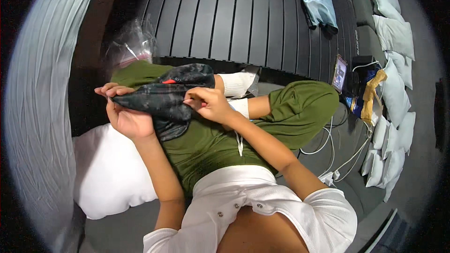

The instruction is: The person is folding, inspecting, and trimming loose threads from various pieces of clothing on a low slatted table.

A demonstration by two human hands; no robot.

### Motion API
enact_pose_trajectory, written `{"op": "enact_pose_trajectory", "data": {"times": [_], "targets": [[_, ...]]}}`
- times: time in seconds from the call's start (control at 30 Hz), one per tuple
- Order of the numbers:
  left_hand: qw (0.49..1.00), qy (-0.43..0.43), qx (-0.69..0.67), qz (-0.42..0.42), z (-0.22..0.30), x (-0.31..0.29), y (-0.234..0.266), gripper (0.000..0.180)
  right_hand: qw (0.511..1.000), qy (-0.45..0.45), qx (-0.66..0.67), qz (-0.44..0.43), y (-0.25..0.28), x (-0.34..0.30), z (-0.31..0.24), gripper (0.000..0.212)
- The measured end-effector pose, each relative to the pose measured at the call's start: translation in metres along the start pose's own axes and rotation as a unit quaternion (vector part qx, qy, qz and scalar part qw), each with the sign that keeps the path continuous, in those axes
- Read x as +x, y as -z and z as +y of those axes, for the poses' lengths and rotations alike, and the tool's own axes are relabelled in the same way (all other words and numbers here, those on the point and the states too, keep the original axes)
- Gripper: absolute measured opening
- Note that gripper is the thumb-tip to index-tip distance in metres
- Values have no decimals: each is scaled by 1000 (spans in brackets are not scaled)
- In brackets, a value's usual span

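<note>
A dark, camouflage-patterned cloth item [159, 98] with a small red patch is stretched out over my lap; its exact kind I cannot make out. My left hand [129, 115] pinches its pointed left end between thumb and fingers, palm turned up. At the right end, my right hand [209, 104] is closed with its fingertips against the cloth. A tiny red spot shows at those fingers, too small to name. Part of the cloth hangs in folds over my green trousers [206, 143], between the two hands.
Ahead stands a black slatted table [234, 18] with a light blue and black cloth [320, 7] on it. A clear plastic bag [133, 47] lies at the left, above a white pillow [112, 168]. At right are a phone [339, 73], white cables [330, 145] and several pale cushions [396, 91].
</note>
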State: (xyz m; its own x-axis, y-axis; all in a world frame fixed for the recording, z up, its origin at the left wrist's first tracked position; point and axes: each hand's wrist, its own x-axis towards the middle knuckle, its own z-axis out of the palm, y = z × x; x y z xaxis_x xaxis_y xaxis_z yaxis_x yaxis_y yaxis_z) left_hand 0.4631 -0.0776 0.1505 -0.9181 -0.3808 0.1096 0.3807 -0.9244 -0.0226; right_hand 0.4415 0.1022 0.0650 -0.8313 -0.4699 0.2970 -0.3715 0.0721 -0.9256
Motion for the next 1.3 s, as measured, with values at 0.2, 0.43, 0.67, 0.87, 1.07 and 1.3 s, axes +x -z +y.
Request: {"op": "enact_pose_trajectory", "data": {"times": [0.2,0.43,0.67,0.87,1.07,1.3], "targets": [[999,-7,-54,3,22,2,0,32,971,-141,183,64,56,3,-5,4],[998,11,-66,-9,10,3,-1,32,809,-133,-557,129,183,3,39,30],[939,51,337,-55,-31,-16,-8,26,980,-166,28,109,129,22,-58,34],[819,83,541,-174,-87,-13,-22,22,999,-30,31,-33,89,21,-79,30],[825,184,511,-156,-103,-9,-25,32,951,-112,280,65,108,10,-90,25],[790,329,493,-159,-113,4,-17,12,908,-231,346,54,136,0,-96,14]]}}
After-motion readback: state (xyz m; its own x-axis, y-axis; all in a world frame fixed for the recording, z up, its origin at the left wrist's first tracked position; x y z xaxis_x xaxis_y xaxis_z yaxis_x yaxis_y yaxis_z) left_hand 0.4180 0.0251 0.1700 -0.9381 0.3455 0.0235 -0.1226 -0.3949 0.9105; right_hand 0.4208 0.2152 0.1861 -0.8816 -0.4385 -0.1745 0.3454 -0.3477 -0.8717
